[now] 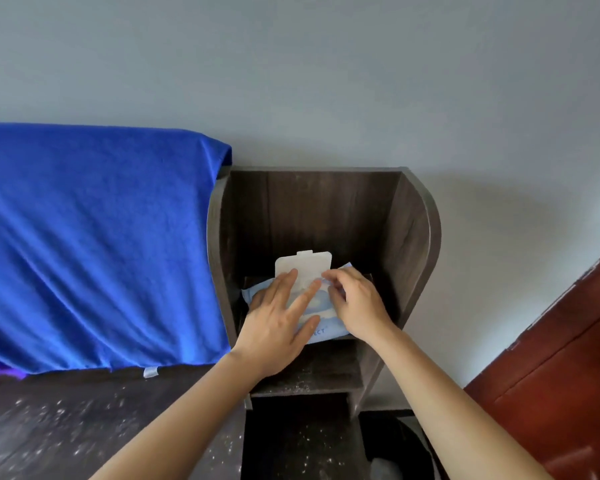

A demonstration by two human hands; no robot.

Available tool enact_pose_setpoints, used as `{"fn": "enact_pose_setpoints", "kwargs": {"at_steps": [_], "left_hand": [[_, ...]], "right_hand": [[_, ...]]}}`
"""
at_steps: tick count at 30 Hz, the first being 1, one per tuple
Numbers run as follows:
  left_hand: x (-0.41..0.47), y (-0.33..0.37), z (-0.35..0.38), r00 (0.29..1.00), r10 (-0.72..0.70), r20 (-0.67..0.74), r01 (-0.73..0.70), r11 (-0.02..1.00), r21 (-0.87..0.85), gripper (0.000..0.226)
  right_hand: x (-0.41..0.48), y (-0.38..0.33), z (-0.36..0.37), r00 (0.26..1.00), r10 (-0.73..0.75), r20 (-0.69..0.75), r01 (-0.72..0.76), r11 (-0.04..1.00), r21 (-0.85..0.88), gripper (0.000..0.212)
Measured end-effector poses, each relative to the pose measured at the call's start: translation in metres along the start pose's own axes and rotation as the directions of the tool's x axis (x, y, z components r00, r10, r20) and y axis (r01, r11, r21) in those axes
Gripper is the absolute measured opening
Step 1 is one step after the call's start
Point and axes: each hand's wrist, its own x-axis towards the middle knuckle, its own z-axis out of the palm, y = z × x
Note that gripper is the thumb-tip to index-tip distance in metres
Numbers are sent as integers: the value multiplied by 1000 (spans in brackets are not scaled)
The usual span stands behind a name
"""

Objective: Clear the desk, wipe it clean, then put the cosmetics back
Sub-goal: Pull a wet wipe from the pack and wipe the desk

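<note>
Shelf compartment [409,237]: holds wipes pack [329,332], lid [303,263] flipped up.
Left hand [278,323]: flat, fingers straight, pressing wipes pack.
Right hand [357,303]: fingers curled, pinching at pack opening.

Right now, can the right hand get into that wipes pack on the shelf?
Probably yes. The lid stands flipped up, the left hand presses the wipes pack flat on the shelf, and the right hand pinches at it with its fingers just below the lid. Nothing blocks them.
</note>
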Motion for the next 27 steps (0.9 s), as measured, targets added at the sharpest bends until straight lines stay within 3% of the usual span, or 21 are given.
{"fn": "enact_pose_setpoints", "kwargs": {"at_steps": [5, 9, 16, 27], "left_hand": [[19, 12, -1, 979, -155, -136, 145, 986, -78, 57], [16, 9, -3, 963, -181, -199, 165, 982, -96, 58], [-8, -2, 12, 959, -203, -200, 189, 978, -88, 25], [-21, -3, 24, 976, -126, -179, 130, 991, 12, 45]], "right_hand": [[5, 9, 9, 995, -93, -42, 91, 995, -45, 25], [8, 10, 11, 990, -131, -53, 128, 991, -49, 25], [2, 11, 13, 990, -124, -65, 120, 991, -60, 22], [-5, 14, 2, 972, -150, 183, 178, 974, -144, 32]]}}
